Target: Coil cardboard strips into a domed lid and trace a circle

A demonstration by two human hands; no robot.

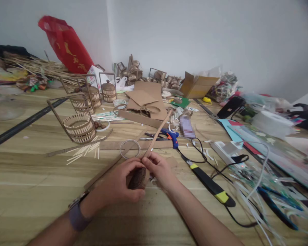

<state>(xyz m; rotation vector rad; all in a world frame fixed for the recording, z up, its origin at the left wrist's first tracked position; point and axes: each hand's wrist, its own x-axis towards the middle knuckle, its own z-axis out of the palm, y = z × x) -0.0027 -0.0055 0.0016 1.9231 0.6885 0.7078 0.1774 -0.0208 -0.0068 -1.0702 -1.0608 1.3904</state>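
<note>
Near the table's front, my left hand is curled round a dark brown round disc with a rough, textured face. My right hand pinches the lower end of a narrow brown cardboard strip, which slants up and away from the disc's upper edge. The fingers of both hands almost meet there, and they hide whether the strip touches the disc. Just beyond my fingers a thin pale ring lies on the table. Behind the strip rests a blue glue gun.
Small slatted buckets with tall handles stand at the left, beside loose pale sticks. A black and yellow utility knife and cables lie to the right. Cardboard sheets and an open box are at the back.
</note>
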